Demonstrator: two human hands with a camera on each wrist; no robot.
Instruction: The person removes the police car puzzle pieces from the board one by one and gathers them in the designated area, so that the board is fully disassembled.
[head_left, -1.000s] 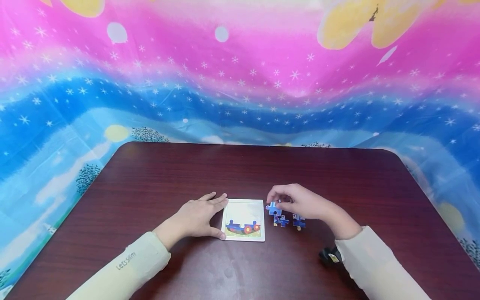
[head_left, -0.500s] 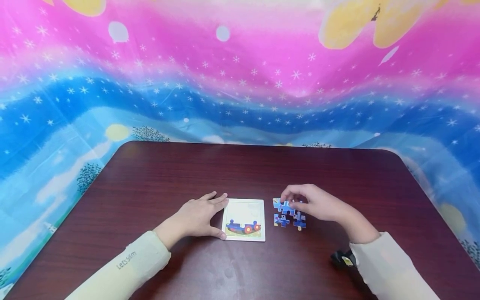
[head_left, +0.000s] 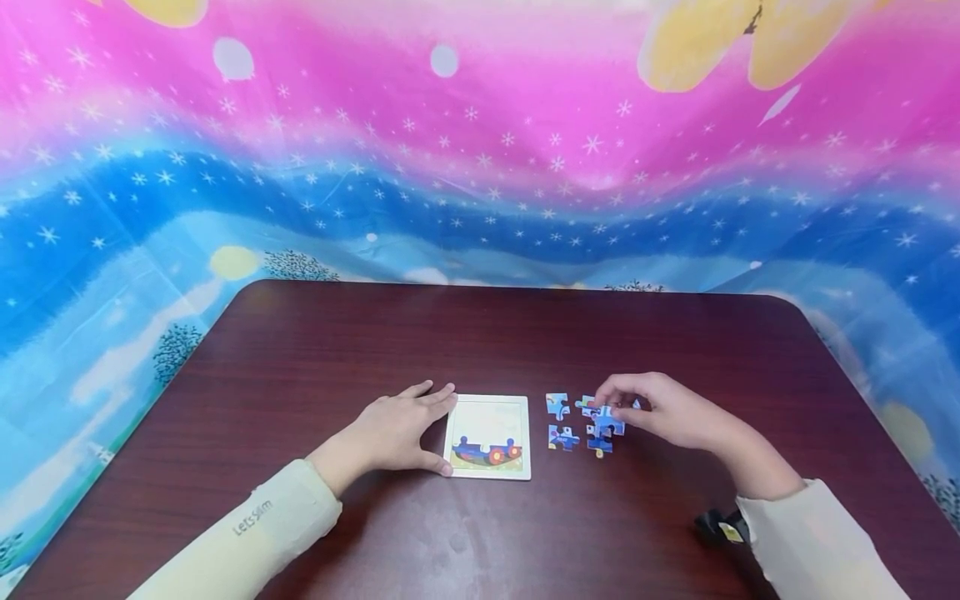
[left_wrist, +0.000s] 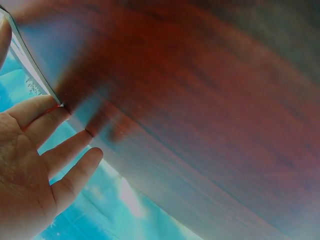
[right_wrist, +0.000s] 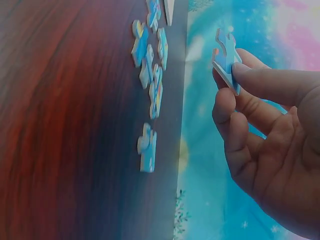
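My right hand pinches a light-blue jigsaw puzzle piece between thumb and fingers, raised off the table in the right wrist view. In the head view it hangs over the loose puzzle pieces on the table, partly covering some. To their left lies a square white puzzle tray. Along its near side a joined strip of pieces shows blue shapes and red wheels; above that the tray's pale base is bare. My left hand lies with fingers spread, fingertips and thumb at the tray's left edge.
A dark red-brown wooden table carries everything. Behind it hangs a pink and blue patterned cloth. Under the right sleeve a black object with a yellow label shows. One loose piece lies apart from the others.
My right hand has moved to the right, away from the tray, carrying the puzzle piece over the loose pieces and uncovering those on the left. The left hand and tray have stayed put.
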